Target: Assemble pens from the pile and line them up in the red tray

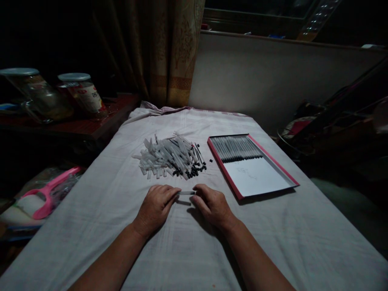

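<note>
Between my two hands, just above the cloth, a clear pen (186, 193) with a dark end lies level. My left hand (157, 205) is closed on its left end. The fingers of my right hand (212, 204) pinch the dark right end. Just beyond them spreads a loose pile of clear pen parts (169, 155), with thin refills and small black plugs (194, 171) along its right side. To the right, a shallow red-edged box (232, 180) holds a row of assembled-looking pens (238, 148) at its far end; its near part shows a bare white bottom.
A white cloth (178, 250) covers the table. On a dark red side table (118, 107) at the left stand a glass pitcher (45, 99) and a lidded jar (86, 95). A pink plastic item (48, 194) lies lower left. Behind are a curtain (178, 52) and a wall (242, 76).
</note>
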`<state>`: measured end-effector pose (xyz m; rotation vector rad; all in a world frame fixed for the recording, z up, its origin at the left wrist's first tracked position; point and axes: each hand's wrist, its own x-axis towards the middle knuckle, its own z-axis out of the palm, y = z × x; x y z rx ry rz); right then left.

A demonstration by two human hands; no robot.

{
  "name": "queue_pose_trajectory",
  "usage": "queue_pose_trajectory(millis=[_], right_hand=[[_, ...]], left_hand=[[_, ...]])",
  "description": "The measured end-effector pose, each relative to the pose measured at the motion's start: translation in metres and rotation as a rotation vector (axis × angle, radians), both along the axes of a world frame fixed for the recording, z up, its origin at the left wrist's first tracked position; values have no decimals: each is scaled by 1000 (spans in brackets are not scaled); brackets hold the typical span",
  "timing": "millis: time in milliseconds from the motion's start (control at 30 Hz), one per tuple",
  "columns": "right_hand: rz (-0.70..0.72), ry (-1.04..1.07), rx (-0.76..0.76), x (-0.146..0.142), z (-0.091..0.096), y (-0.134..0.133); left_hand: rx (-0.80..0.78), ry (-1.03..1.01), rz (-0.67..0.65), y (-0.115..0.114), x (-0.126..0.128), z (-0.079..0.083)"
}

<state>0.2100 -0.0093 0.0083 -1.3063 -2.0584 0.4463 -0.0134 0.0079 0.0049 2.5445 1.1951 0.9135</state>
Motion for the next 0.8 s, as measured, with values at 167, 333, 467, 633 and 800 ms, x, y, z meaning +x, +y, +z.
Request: queue_pose_trajectory(millis=[167, 333, 467, 633, 800], right_hand=[[17, -66, 58, 0, 0, 0], [-12, -26, -17, -1, 3, 0], [22, -16, 39, -2, 3, 0], [19, 78, -29, -7, -1, 2], [5, 129, -97, -7, 0, 1]], left_hand=[[6, -5, -4, 0, 0, 1], [7, -16, -5, 0, 0, 0], [22, -31, -21, 1, 0, 0], [33, -56, -40, 2, -1, -1], [17, -67, -31, 3, -1, -1]])
